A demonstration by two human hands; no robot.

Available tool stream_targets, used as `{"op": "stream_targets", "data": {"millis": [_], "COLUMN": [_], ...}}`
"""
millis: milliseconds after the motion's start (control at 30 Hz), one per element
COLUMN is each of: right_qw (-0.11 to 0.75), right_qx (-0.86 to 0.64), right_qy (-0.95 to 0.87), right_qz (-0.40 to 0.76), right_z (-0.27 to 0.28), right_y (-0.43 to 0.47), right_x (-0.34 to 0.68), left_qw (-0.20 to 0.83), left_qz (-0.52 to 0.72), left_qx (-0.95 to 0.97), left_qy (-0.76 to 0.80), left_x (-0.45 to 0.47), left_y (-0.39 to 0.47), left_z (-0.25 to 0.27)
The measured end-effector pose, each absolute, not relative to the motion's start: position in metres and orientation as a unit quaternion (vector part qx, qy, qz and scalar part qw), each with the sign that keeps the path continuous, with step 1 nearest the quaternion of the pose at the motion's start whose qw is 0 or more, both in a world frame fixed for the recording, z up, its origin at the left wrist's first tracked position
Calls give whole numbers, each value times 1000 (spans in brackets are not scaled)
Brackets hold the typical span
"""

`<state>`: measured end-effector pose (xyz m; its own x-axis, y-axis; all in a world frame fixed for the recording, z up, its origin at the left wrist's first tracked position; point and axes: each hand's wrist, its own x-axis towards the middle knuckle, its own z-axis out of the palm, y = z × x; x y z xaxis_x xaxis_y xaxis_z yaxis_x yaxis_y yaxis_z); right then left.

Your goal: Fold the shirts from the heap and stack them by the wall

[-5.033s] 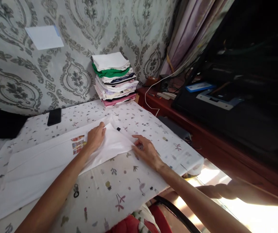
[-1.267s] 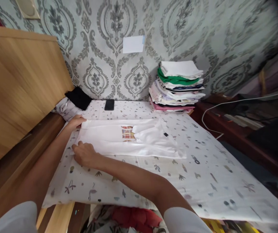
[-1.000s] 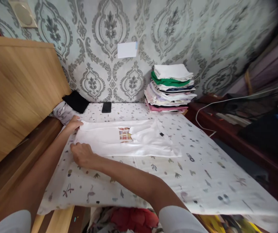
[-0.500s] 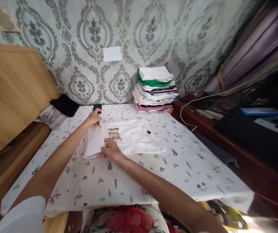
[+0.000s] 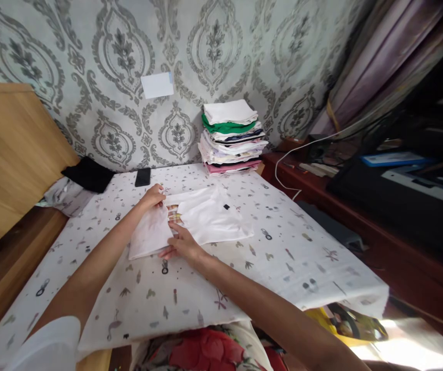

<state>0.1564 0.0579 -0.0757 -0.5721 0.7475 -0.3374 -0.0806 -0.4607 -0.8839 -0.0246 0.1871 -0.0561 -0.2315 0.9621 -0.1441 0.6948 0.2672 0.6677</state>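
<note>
A white T-shirt (image 5: pixel 214 216) lies on the patterned cloth of the table, its left end turned over toward the right. Part of a plaid print shows beside the turned edge, and a small black tag mark sits farther right. My left hand (image 5: pixel 153 197) pinches the far corner of the turned-over part. At the near side of the same edge, my right hand (image 5: pixel 183 242) grips the fabric between thumb and fingers.
A tall stack of folded clothes (image 5: pixel 233 136) stands against the wall. A black phone (image 5: pixel 142 177) lies at the back. Black folded cloth (image 5: pixel 89 174) rests by the wooden panel (image 5: pixel 16 154) at left. A white cable (image 5: pixel 283 172) runs along the dark red furniture at right.
Both hands have drawn the turned-over edge a little to the right, covering more of the plaid print. The phone is now uncovered by my left hand. The view has shifted rightward.
</note>
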Motion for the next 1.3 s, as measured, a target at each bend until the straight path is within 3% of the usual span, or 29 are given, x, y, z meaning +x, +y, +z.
{"op": "stream_targets", "data": {"millis": [300, 1100, 1300], "right_qw": [262, 270, 258], "right_qx": [-371, -375, -443], "right_qy": [-441, -423, -497], "right_qz": [775, 779, 700], "right_z": [-84, -69, -73], "right_y": [62, 57, 63], "right_x": [160, 188, 202], "left_qw": [302, 139, 91], "left_qz": [260, 199, 197], "left_qx": [560, 650, 702], "left_qy": [727, 721, 679], "left_x": [-25, -18, -21], "left_y": [189, 204, 167], "left_z": [-75, -80, -85]}}
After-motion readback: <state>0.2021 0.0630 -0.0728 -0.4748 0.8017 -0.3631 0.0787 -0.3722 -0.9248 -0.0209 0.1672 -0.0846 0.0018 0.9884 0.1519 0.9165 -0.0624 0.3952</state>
